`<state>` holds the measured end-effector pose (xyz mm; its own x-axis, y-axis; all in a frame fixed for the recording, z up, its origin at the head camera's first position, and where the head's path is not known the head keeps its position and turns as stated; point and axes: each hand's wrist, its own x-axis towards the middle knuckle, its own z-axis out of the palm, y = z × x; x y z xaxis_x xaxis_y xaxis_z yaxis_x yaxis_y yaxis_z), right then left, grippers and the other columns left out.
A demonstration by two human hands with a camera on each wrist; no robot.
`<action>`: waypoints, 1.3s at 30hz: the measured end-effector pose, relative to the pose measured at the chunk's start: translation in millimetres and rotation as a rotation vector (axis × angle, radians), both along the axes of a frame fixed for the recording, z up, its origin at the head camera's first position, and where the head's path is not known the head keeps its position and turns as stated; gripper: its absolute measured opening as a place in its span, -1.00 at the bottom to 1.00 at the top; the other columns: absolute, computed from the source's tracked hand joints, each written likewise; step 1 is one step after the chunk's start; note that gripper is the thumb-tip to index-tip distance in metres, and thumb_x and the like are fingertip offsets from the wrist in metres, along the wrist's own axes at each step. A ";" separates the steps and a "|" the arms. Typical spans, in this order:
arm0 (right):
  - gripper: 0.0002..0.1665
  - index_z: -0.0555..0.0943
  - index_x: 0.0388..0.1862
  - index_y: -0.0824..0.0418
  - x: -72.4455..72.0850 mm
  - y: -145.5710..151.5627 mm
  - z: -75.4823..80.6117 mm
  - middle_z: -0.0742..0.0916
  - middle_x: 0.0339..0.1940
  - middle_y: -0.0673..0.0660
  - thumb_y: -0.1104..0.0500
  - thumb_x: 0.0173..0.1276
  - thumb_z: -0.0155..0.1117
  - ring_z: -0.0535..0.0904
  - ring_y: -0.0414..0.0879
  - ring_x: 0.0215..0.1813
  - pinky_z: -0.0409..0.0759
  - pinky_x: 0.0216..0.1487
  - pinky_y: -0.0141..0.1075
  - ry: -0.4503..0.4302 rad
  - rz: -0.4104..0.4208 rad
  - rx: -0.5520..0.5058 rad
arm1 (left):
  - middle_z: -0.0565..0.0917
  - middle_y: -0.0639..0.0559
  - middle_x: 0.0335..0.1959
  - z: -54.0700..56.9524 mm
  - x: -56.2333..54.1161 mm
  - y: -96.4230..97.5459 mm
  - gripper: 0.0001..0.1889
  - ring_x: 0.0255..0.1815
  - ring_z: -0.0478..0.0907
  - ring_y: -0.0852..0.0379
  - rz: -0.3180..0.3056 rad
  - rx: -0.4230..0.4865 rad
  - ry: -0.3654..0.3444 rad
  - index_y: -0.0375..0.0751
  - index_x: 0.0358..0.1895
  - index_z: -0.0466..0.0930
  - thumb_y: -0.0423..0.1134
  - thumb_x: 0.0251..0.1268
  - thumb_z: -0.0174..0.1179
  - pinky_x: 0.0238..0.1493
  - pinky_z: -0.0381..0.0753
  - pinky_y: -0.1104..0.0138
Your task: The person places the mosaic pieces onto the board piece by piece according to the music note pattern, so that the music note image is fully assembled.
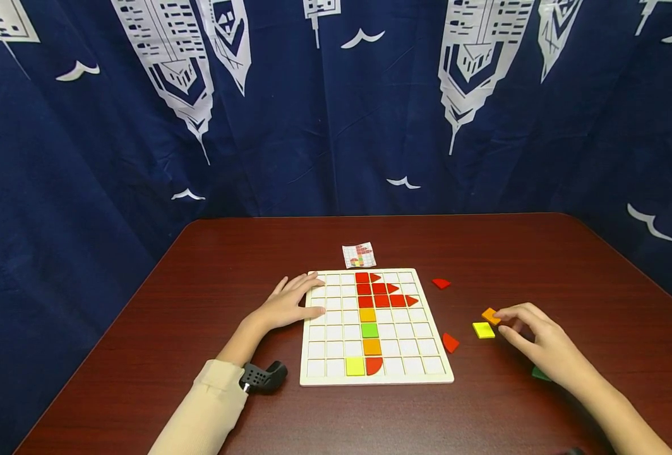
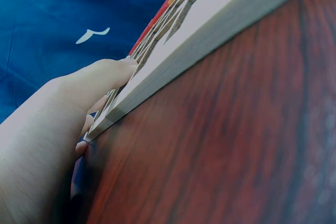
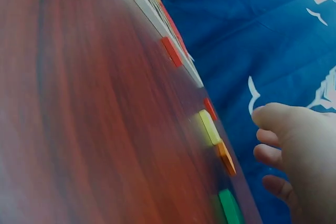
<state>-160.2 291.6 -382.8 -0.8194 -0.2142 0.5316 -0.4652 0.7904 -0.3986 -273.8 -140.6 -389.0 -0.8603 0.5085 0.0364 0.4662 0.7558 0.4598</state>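
Observation:
A white grid board (image 1: 324, 335) lies on the table, holding red square and pointed tiles, orange squares, a green square (image 1: 369, 330), a yellow square (image 1: 355, 366) and a rounded red tile (image 1: 374, 366). My left hand (image 1: 285, 306) rests on the board's left edge, thumb on top and fingers stretched toward the far corner. To the right, my right hand (image 1: 540, 344) hovers with parted fingers, index fingertip right at a loose orange tile (image 1: 489, 316). In the right wrist view that orange tile (image 3: 227, 159) lies on the table beside a yellow tile (image 3: 210, 128).
A small printed pattern card (image 1: 359, 255) lies behind the board. Two loose red tiles (image 1: 441, 284) lie along the board's right side. A green tile (image 1: 540, 374) shows partly under my right hand. A blue patterned curtain (image 1: 336, 126) hangs behind the table (image 1: 245, 253).

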 end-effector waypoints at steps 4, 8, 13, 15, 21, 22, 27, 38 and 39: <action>-0.70 0.54 -0.09 0.14 0.9 5.6 0.6 0.51 -0.22 -0.03 0.25 0.16 0.28 0.32 -0.47 -0.38 0.31 -0.46 -0.53 -0.094 -0.006 0.025 | 0.04 0.06 0.46 -0.2 -0.4 0.9 -0.34 0.49 -0.13 0.06 0.002 0.003 -0.001 0.11 0.31 0.20 0.21 0.14 0.06 0.43 -0.39 -0.02; -0.66 0.53 -0.04 0.18 -0.3 4.4 -4.1 0.49 -0.17 -0.02 0.19 0.19 0.27 0.29 -0.44 -0.39 0.31 -0.48 -0.50 -0.149 0.024 0.056 | 0.03 0.06 0.46 -0.6 -0.9 0.5 -0.34 0.49 -0.13 0.06 -0.002 0.007 -0.004 0.11 0.30 0.20 0.22 0.14 0.06 0.43 -0.40 -0.03; -0.59 0.53 0.06 0.14 -2.1 -1.9 -9.1 0.45 -0.23 -0.07 0.09 0.23 0.24 0.27 -0.42 -0.36 0.28 -0.44 -0.49 -0.215 0.025 0.110 | 0.05 0.06 0.46 0.5 -1.2 -0.5 -0.35 0.49 -0.14 0.05 -0.004 0.005 -0.005 0.11 0.30 0.21 0.22 0.15 0.06 0.43 -0.40 -0.03; -0.60 0.54 0.06 0.11 -1.9 -2.5 -8.8 0.45 -0.24 -0.07 0.06 0.24 0.23 0.27 -0.41 -0.35 0.29 -0.43 -0.49 -0.254 0.015 0.120 | 0.04 0.07 0.46 0.4 -1.0 -0.3 -0.35 0.49 -0.14 0.06 -0.004 -0.001 -0.006 0.11 0.31 0.20 0.21 0.15 0.06 0.43 -0.39 -0.02; -0.77 0.57 -0.13 0.12 -2.7 -2.3 -7.7 0.46 -0.28 -0.05 0.16 0.21 0.26 0.26 -0.39 -0.37 0.29 -0.45 -0.49 -0.246 0.045 0.069 | 0.05 0.08 0.46 -1.1 -0.5 0.1 -0.36 0.49 -0.13 0.07 0.003 0.003 -0.004 0.12 0.30 0.21 0.21 0.14 0.06 0.44 -0.38 -0.02; -0.78 0.56 -0.15 0.13 -2.9 -2.2 -7.6 0.46 -0.28 -0.05 0.17 0.20 0.26 0.26 -0.39 -0.37 0.29 -0.45 -0.49 -0.240 0.051 0.063 | 0.05 0.08 0.46 -1.2 -0.5 0.2 -0.36 0.49 -0.13 0.07 0.004 0.005 -0.002 0.11 0.30 0.22 0.21 0.14 0.06 0.44 -0.38 -0.02; -0.77 0.52 -0.19 0.13 -2.6 -3.5 -6.7 0.48 -0.29 -0.04 0.20 0.16 0.29 0.28 -0.40 -0.35 0.29 -0.43 -0.49 -0.238 0.042 0.051 | 0.05 0.08 0.46 -2.2 -0.2 0.3 -0.36 0.49 -0.13 0.08 0.007 -0.007 -0.001 0.11 0.30 0.21 0.21 0.15 0.06 0.44 -0.38 -0.01; -0.72 0.41 -0.18 0.15 -1.8 -4.9 -6.3 0.49 -0.42 -0.08 0.24 0.17 0.28 0.33 -0.40 -0.43 0.30 -0.49 -0.48 -0.269 0.083 0.000 | 0.03 0.07 0.46 -0.6 0.0 0.4 -0.35 0.49 -0.14 0.07 0.002 -0.001 -0.006 0.11 0.31 0.20 0.22 0.15 0.05 0.44 -0.39 -0.02; -0.72 0.41 -0.18 0.14 -2.1 -5.0 -6.6 0.50 -0.43 -0.09 0.24 0.17 0.28 0.34 -0.40 -0.43 0.31 -0.49 -0.48 -0.262 0.087 -0.002 | 0.04 0.07 0.46 -0.6 -0.3 0.3 -0.35 0.49 -0.14 0.07 0.002 -0.002 -0.006 0.11 0.31 0.20 0.22 0.15 0.05 0.44 -0.40 -0.02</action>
<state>-162.3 286.6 -389.4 -0.9076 -0.2890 0.3046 -0.4122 0.7511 -0.5157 -274.1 -140.3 -389.6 -0.8615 0.5068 0.0307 0.4621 0.7575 0.4612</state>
